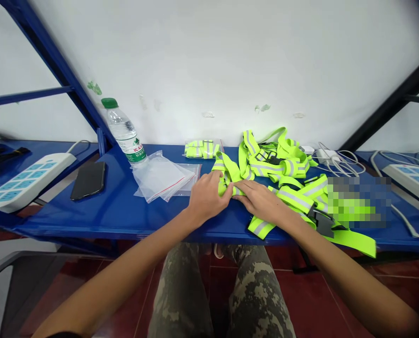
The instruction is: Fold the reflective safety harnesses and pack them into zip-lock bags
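- Left hand (207,197) and right hand (260,202) were together at table's front middle, fingertips meeting, both clamped on one folded section of a neon yellow-green webbing safety vest with grey reflective stripes (228,171).
- That vest was tangled in a loose heap of the same straps on the table, spreading right of the hands, with a black plastic buckle (324,223) near the front and one strap end hanging over the edge.
- Part of the heap on the right was hidden by a pixelated patch (359,202); could not tell what lay under it.
- Progress as seen: one clear plastic bag of folded neon reflective strap (202,149) lay packed by the wall, behind the hands. Most straps were still loose, and empty-looking clear zip bags with red seal lines (160,177) lay flat left of the hands.
- The long blue metal table (142,225) also held a clear water bottle with a green cap (124,131), lying tilted, and a black smartphone (88,180) face down or dark.
- A white power strip with blue panels (29,180) sat far left, another white power strip (412,180) far right, with a white charger and tangled cables (327,156) behind the heap.
- Camouflage trousers (184,300) showed below the table edge, above a red tile floor (301,300).
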Demonstrator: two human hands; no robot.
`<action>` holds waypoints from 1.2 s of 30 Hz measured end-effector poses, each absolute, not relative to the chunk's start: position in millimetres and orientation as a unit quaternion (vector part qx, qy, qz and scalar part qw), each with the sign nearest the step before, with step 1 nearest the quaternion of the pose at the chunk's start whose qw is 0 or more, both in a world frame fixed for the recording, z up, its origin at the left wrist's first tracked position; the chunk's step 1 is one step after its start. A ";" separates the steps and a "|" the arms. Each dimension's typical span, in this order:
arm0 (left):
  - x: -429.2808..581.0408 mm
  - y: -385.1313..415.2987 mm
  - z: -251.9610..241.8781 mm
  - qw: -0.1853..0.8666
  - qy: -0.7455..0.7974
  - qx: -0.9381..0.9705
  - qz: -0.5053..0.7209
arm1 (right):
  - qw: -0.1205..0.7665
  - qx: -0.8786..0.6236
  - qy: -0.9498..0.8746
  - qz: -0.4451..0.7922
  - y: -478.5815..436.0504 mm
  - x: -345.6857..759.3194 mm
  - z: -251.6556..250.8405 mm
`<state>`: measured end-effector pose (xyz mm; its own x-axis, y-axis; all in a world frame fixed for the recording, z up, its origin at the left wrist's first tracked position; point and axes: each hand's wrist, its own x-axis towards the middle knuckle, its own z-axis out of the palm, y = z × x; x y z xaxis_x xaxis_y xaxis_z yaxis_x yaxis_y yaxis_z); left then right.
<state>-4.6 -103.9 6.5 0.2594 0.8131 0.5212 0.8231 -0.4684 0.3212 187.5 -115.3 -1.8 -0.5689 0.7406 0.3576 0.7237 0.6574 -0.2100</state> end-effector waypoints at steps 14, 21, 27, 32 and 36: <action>0.3 -53.4 33.9 -0.032 -0.619 -0.737 -0.268 | 0.274 -0.538 -0.789 0.110 -98.3 174.2 7.4; 9.6 -35.9 31.1 -0.074 -0.652 -0.729 -0.194 | 0.300 -0.580 -0.748 0.117 -88.1 171.8 2.8; 16.5 -45.5 14.8 -0.012 -0.663 -0.729 -0.173 | 0.275 -0.603 -0.749 0.019 -88.0 169.2 -4.0; 16.5 -48.8 13.7 0.002 -0.652 -0.733 -0.194 | 0.250 -0.474 -0.836 -0.118 -104.5 172.7 4.7; 16.3 -45.8 13.0 0.016 -0.639 -0.744 -0.194 | 0.201 -0.395 -0.892 -0.086 -115.5 183.1 10.7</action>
